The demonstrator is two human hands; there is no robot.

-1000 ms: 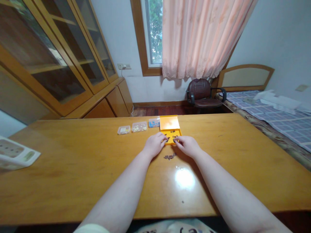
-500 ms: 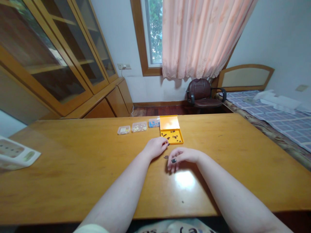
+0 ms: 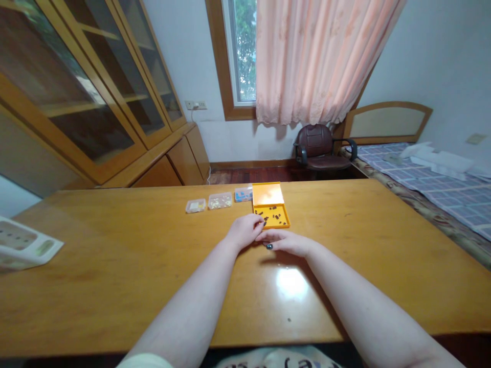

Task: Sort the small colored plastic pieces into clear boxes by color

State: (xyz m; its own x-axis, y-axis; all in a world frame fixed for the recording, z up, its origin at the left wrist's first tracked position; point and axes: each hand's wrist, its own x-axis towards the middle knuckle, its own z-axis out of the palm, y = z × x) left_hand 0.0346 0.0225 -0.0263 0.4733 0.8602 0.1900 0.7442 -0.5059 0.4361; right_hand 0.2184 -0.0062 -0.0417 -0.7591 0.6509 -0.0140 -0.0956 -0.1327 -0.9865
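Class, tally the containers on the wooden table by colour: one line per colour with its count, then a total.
Small clear plastic boxes: 3
Open orange plastic box: 1
White plastic tray, left edge: 1
Total: 5

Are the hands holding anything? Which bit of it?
Cannot tell. The left hand touches the yellow box's near corner; the right hand lies on the table. Anything tiny pinched would be hidden.

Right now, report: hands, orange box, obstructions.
Left hand at near corner of orange box, grip unclear. Right hand flat on table before it. Box open, dark bits inside. Nothing blocking.
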